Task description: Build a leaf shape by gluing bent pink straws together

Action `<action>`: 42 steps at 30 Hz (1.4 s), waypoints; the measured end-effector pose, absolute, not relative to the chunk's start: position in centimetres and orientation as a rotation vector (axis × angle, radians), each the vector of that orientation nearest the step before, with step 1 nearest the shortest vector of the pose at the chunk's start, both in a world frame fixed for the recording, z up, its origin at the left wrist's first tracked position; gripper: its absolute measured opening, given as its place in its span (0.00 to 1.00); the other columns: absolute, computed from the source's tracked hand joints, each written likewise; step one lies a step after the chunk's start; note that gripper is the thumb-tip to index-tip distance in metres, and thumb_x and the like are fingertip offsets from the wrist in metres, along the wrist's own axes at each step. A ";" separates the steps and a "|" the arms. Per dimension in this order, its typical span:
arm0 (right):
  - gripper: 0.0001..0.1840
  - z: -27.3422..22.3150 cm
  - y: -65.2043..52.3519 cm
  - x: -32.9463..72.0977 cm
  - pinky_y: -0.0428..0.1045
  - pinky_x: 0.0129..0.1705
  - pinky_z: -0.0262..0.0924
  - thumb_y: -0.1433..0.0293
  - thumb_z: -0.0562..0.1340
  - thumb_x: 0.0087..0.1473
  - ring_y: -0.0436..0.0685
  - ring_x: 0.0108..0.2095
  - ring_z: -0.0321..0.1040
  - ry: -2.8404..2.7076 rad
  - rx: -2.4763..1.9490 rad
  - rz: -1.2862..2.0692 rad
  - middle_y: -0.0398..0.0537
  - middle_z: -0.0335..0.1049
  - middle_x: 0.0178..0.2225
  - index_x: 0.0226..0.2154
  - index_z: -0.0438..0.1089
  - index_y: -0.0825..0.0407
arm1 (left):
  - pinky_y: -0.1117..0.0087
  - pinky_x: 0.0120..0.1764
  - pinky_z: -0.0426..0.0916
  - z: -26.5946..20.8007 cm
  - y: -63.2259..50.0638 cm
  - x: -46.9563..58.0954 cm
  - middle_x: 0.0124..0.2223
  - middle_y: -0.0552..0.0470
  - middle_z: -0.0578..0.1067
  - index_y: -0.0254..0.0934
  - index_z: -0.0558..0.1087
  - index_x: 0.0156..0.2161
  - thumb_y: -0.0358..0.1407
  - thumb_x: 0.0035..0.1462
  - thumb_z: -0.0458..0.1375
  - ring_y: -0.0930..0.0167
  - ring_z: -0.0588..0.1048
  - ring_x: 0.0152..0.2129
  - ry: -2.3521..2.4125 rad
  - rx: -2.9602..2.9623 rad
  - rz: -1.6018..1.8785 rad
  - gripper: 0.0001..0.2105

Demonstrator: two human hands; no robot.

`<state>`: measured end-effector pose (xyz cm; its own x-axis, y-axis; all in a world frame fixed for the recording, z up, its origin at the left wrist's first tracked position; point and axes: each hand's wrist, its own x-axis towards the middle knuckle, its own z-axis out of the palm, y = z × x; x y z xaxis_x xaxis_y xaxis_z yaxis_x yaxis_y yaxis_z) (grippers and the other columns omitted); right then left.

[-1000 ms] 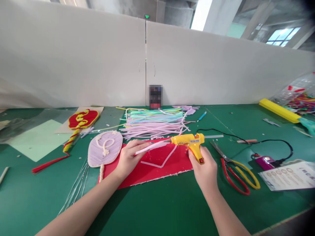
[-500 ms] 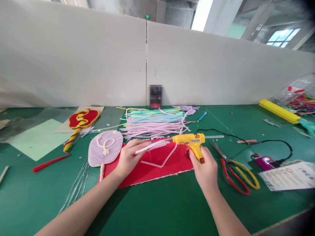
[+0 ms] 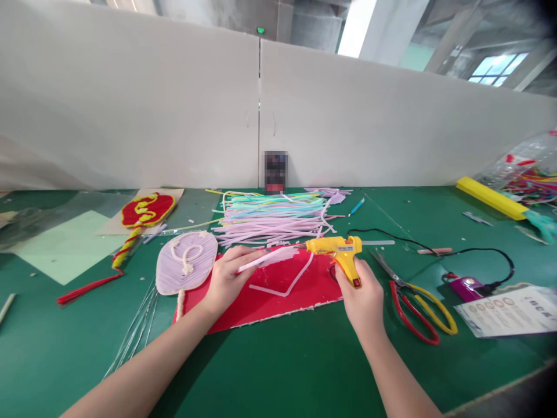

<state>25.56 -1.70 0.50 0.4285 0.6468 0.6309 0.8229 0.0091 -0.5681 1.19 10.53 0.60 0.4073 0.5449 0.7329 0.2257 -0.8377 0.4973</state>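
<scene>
Yellow glue gun (image 3: pixel 336 248) is clasped in the right hand (image 3: pixel 364 295), the left hand (image 3: pixel 227 278) pinching a pale pink strip (image 3: pixel 270 257)

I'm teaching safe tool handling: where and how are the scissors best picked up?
Probably by the red and yellow handles, coming from the near side: the scissors lie flat, handles toward the person, pointed blades facing away. The right hand, nearest, holds the glue gun, so would need freeing first.
</scene>
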 end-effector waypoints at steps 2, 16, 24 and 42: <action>0.11 0.5 -1.7 25.6 0.47 0.30 0.61 0.63 0.56 0.57 0.54 0.29 0.65 -1.279 -1.713 -0.222 0.48 0.66 0.29 0.36 0.67 0.53 | 0.72 0.37 0.71 0.7 10.5 1.2 0.38 0.48 0.78 0.39 0.77 0.43 0.31 0.60 0.54 0.71 0.76 0.34 0.669 2.347 1.407 0.10; 0.11 0.4 -1.6 25.8 0.47 0.30 0.61 0.63 0.56 0.56 0.54 0.30 0.66 -1.260 -1.738 -0.213 0.48 0.67 0.30 0.37 0.68 0.53 | 0.73 0.37 0.71 0.8 10.5 1.2 0.37 0.48 0.78 0.39 0.77 0.43 0.30 0.60 0.55 0.72 0.76 0.34 0.669 2.347 1.420 0.10; 0.11 0.4 -1.6 25.7 0.47 0.31 0.61 0.63 0.56 0.57 0.54 0.30 0.66 -1.257 -1.736 -0.214 0.48 0.67 0.31 0.37 0.67 0.53 | 0.72 0.37 0.71 0.7 10.5 1.1 0.37 0.48 0.78 0.39 0.77 0.43 0.32 0.60 0.54 0.71 0.76 0.34 0.706 2.333 1.394 0.10; 0.12 -0.1 -1.6 26.1 0.48 0.34 0.62 0.62 0.55 0.57 0.55 0.31 0.66 -1.267 -1.753 -0.241 0.49 0.67 0.32 0.39 0.67 0.53 | 0.72 0.37 0.71 0.7 10.5 1.0 0.37 0.48 0.78 0.39 0.78 0.43 0.31 0.60 0.54 0.71 0.76 0.34 0.712 2.328 1.403 0.11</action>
